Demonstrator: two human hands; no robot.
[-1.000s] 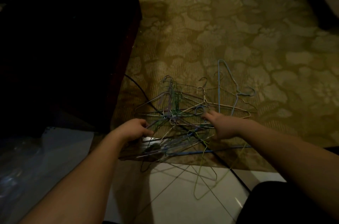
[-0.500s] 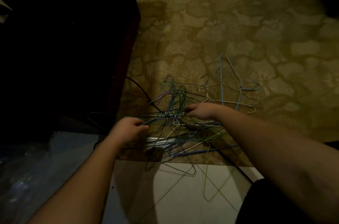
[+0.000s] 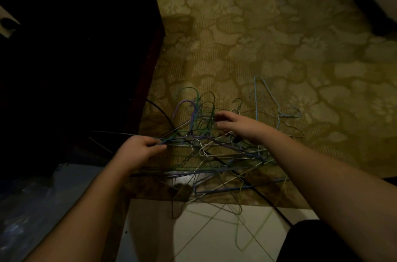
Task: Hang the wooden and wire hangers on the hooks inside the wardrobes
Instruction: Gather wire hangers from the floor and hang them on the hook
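Note:
A tangled pile of wire hangers (image 3: 214, 154) in green, purple, blue and pale colours lies on the patterned carpet in front of me. My left hand (image 3: 139, 150) grips the wire shoulder of several hangers at the pile's left side. My right hand (image 3: 234, 122) reaches into the upright hooks at the pile's far side, with fingers curled round the wires there. A light blue hanger (image 3: 266, 98) lies apart to the right on the carpet. No wooden hangers show.
A dark wardrobe (image 3: 86, 57) fills the left. A black cable (image 3: 163, 113) runs under the pile. White floor tile (image 3: 204, 236) meets the carpet edge near me. Plastic sheeting (image 3: 32, 208) lies at lower left.
My right hand moved left from the pile's right side to the hooks. My left hand lifted its hanger ends, so the green and purple hooks now stand higher.

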